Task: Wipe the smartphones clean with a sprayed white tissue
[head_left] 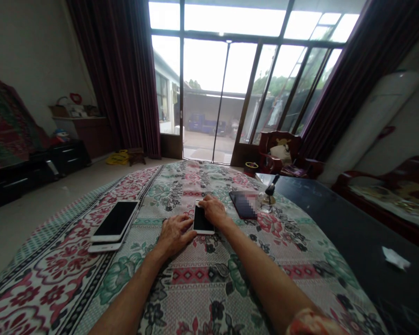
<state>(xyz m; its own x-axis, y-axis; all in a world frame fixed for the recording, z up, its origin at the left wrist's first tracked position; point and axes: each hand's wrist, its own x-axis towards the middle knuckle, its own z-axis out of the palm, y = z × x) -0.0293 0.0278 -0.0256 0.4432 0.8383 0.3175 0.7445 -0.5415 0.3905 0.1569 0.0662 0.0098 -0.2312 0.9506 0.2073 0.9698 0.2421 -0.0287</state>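
At frame centre, the left hand (176, 232), fingers spread, is touching a white-edged, black-screened rectangular phone (203, 224); the right hand (213, 211) is partly covering it, grip unclear.

Free cloth (145, 239) separates left hand (175, 234) from obstructing phones (114, 223).

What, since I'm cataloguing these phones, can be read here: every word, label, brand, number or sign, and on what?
No text can be read anywhere.
White-framed, black-screened phone under the right hand: nothing legible.
Two stacked, white-framed, black-screened phones: nothing legible.
Dark rectangular phone, partly pixelated: nothing legible.
Yellow plastic bag: any print is too small and blurred to read.
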